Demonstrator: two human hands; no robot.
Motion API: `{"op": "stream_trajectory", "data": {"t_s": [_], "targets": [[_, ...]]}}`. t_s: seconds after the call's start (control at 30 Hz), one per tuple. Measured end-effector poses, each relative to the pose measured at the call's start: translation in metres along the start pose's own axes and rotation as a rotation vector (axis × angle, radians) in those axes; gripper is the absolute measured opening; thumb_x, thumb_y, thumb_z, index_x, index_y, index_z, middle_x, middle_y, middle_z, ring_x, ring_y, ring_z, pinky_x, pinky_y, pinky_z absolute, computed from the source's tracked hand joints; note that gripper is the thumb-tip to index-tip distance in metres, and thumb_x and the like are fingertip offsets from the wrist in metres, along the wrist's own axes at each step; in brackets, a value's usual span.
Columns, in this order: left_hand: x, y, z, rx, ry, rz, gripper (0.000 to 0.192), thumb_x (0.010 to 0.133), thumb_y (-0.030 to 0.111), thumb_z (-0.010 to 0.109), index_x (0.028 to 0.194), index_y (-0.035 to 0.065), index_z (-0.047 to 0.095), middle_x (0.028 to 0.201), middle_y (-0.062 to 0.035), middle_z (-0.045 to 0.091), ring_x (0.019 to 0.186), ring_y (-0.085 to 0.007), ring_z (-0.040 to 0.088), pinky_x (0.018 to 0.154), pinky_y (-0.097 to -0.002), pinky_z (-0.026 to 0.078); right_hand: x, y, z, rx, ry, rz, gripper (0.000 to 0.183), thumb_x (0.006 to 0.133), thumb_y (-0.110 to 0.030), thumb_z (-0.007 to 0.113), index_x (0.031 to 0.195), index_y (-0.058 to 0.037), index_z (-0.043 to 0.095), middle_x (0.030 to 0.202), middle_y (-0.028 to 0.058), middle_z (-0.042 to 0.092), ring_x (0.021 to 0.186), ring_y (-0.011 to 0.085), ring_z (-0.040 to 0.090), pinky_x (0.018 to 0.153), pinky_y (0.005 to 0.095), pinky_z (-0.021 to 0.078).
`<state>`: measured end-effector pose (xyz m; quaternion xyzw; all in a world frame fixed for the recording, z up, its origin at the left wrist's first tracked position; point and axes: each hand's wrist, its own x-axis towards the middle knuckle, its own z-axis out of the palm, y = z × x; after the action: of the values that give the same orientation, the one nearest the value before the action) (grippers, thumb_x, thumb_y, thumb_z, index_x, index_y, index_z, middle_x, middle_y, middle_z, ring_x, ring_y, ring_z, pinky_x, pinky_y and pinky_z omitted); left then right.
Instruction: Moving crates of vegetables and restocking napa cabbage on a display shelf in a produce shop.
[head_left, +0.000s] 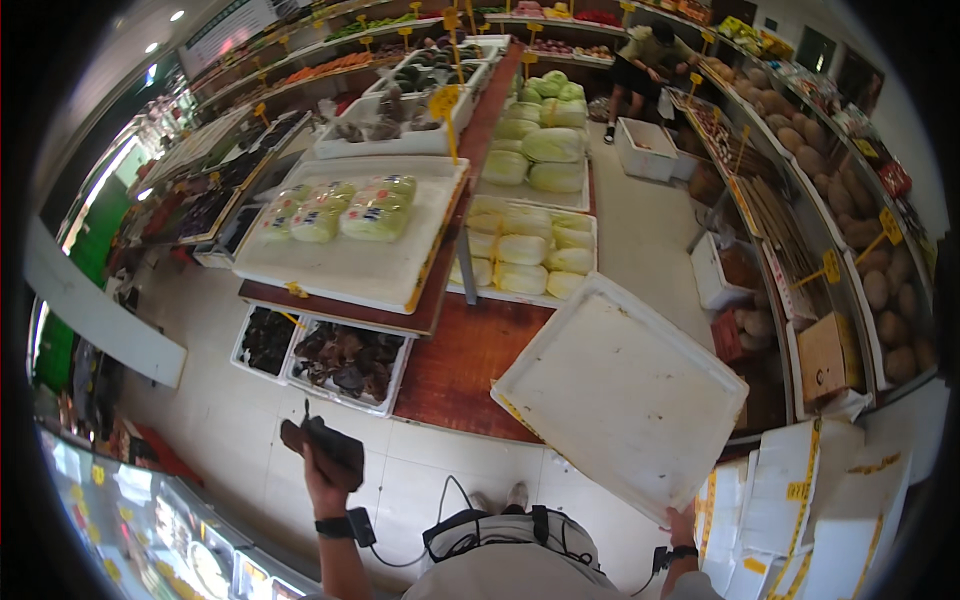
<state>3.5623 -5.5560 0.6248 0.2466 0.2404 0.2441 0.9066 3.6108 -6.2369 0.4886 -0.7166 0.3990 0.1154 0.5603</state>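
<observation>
At the right, my right hand (679, 525) grips the near corner of a large white foam tray (622, 382). The tray is tilted, and only dark specks show on its pale face. Its left corner is over a red-brown wooden board (465, 367). On my left side, my left hand (322, 480) holds up a dark brown and black object (330, 450) above the tiled floor; I cannot tell exactly what it is. Beyond the tray lie Chinese cabbages (517, 251) in a white foam box. Wrapped cabbages (379, 210) sit on a foam tray (337, 270) to the left.
Foam boxes of dark fungus (349, 360) stand low ahead. White foam boxes (780, 487) are stacked at my right, beneath shelves of root vegetables (892, 330). A glass display case (187, 540) borders my left. Another person (649, 60) stoops in the far aisle.
</observation>
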Motion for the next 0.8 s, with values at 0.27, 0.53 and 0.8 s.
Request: {"op": "stream_trajectory", "data": {"t_s": [0.27,0.53,0.8], "targets": [[-0.031,-0.004,-0.017,-0.103,0.023,-0.104,0.046,0.093,0.035,0.048,0.13,0.0086,0.041,0.122,-0.0062,0.051,0.114,-0.0223,0.046,0.104,-0.0375,0.032,0.026,-0.066,-0.082,-0.08,-0.135,-0.374,0.042,0.074,-0.012,0.059,0.115,-0.003,0.052,0.091,0.004,0.058,0.073,0.0169,0.057,0.053,0.0332,0.0531],[-0.036,-0.002,-0.036,-0.104,0.04,-0.161,0.045,0.092,0.03,0.049,0.129,0.0062,0.041,0.121,-0.0068,0.051,0.114,-0.0219,0.046,0.103,-0.0367,0.032,-0.049,-0.229,-0.013,-0.239,-0.107,-0.628,0.033,0.076,-0.012,0.058,0.107,0.0,0.057,0.083,0.0048,0.061,0.063,0.0113,0.055,0.055,0.0245,0.0465],[-0.049,0.007,-0.048,-0.159,0.036,-0.118,0.041,0.092,0.027,0.05,0.127,0.0062,0.044,0.119,-0.0074,0.053,0.113,-0.023,0.048,0.103,-0.0377,0.033,-0.1,-0.342,0.146,-0.149,-0.41,-0.578,0.025,0.078,-0.018,0.06,0.099,-0.006,0.057,0.066,-0.0018,0.048,0.051,0.007,0.046,0.041,0.0234,0.0447]]}}
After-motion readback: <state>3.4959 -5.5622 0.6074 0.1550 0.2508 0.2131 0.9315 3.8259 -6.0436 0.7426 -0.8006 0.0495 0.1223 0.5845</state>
